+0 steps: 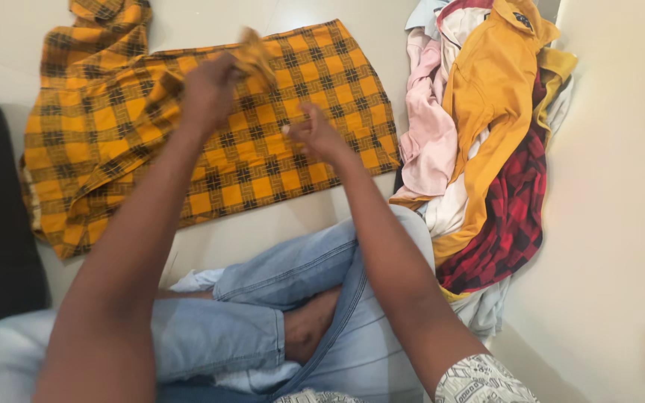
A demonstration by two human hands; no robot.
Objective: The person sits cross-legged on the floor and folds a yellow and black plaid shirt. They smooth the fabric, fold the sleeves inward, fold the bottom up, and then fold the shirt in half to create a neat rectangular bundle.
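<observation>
Two hands over the yellow checked cloth (210,142) spread flat on the floor: left hand (207,93) pinches a raised fold of it, right hand (315,134) hovers half-open, empty. Looks like mid-fold; next it needs that edge laid straight. Clothes pile (487,149) alongside.

The left hand (207,93) pinches a fold of the yellow-and-black checked cloth (113,142) spread on the pale floor (263,231); the right hand (316,134) hovers open beside it.
</observation>
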